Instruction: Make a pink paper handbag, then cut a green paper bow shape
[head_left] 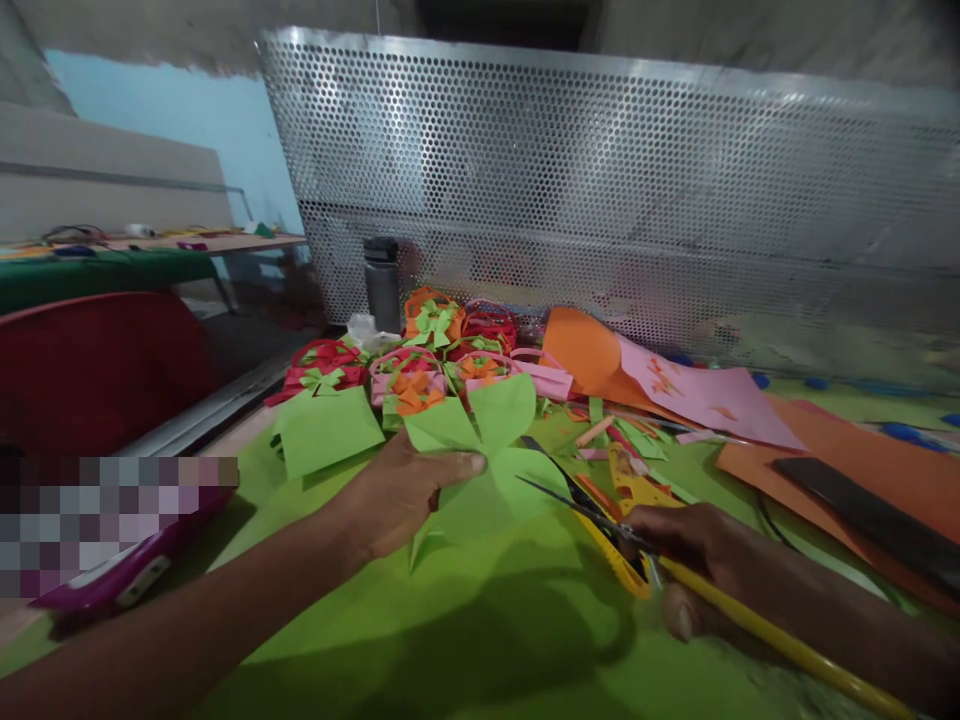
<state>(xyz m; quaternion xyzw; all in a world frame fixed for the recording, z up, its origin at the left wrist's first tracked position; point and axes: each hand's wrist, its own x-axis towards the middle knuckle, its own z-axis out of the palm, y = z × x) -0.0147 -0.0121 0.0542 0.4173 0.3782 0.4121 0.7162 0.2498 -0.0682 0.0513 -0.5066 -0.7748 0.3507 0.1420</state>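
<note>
My left hand (401, 490) pinches a light-green paper cut-out (501, 470) between thumb and fingers. The paper has rounded, petal-like lobes and is held above the green table surface. To the right, my right hand (697, 560) is closed around scissors (581, 508), whose dark blades stand apart beside the cut-out's right lobe. A long yellow stick, like a pencil (780, 635), also runs through the right hand. Just past those fingers is a yellow plastic piece (634, 485), partly hidden. A folded green paper piece (330, 430) lies left of the cut-out.
Several small paper bags with bows (326, 370) stand behind, near a dark bottle (382, 285). Paper scraps (637, 435), a pink sheet (712, 395) and orange sheets (581, 350) lie to the right, with a dark flat strip (862, 520). A perforated metal panel (525, 170) rises behind.
</note>
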